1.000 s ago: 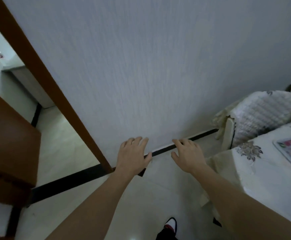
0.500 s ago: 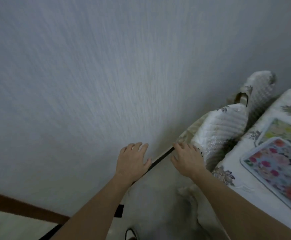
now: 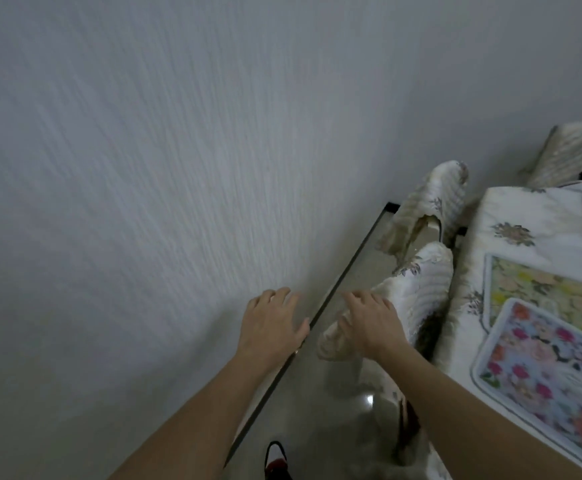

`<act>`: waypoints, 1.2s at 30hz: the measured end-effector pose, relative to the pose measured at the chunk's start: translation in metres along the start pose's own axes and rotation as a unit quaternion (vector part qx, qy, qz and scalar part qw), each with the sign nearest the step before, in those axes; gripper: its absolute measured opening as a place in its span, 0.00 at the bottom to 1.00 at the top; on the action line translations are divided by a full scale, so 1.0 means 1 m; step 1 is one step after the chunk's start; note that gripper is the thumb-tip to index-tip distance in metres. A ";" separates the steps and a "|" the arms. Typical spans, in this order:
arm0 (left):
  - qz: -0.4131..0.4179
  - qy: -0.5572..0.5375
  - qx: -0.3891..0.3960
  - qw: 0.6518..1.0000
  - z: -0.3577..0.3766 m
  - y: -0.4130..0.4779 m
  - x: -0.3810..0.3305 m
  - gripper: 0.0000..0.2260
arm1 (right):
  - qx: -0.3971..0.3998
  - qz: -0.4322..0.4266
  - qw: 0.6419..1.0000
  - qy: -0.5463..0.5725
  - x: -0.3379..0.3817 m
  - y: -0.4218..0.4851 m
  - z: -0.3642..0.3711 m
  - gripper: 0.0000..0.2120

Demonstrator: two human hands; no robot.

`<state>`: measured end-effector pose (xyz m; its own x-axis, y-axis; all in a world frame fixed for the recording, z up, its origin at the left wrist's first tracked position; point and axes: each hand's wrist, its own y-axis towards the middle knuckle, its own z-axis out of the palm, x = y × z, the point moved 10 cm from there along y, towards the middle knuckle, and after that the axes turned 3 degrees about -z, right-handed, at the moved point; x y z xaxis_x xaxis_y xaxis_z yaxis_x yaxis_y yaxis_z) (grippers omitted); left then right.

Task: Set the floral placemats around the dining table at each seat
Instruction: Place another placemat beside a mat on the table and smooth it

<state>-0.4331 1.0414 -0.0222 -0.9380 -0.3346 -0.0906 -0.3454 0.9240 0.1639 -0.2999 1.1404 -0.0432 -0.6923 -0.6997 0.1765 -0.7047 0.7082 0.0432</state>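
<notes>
Two floral placemats lie on the dining table [image 3: 511, 216] at the right: a blue-bordered one with red and pink flowers [image 3: 539, 362] overlaps a yellow-green one [image 3: 539, 289]. My left hand [image 3: 270, 323] is stretched forward, fingers straight and empty, in front of the wall. My right hand [image 3: 372, 320] is also held out with relaxed fingers, empty, just in front of the nearest covered chair [image 3: 417, 296]. Neither hand touches a placemat.
A grey textured wall [image 3: 178, 168] fills the left and top. A second covered chair [image 3: 428, 206] stands behind the first, and a third chair back [image 3: 573, 150] shows at the far right. A narrow strip of tiled floor [image 3: 317, 410] runs between wall and chairs. My shoe [image 3: 277, 460] is at the bottom.
My view has swung right: the doorway and wooden frame have left the view, and more of the table, both placemats and the chairs have come in. Both hands stay outstretched and empty.
</notes>
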 end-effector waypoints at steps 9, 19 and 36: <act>0.110 -0.028 0.034 0.993 0.026 0.143 0.001 0.28 | -0.015 0.098 0.995 -0.031 -0.035 0.099 -0.012 0.23; 0.237 -0.048 0.032 0.970 0.041 0.237 -0.083 0.26 | -0.035 0.202 0.978 -0.037 -0.126 0.131 -0.014 0.24; 0.490 -0.029 0.040 0.870 0.098 0.378 -0.338 0.25 | -0.115 0.472 0.874 0.009 -0.363 0.091 -0.024 0.20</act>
<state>-0.2436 1.5219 -0.0257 -0.7773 0.6291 0.0033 0.6248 0.7713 0.1215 -0.1095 1.4610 -0.0802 -0.9442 0.2071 0.2562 0.2310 0.9707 0.0665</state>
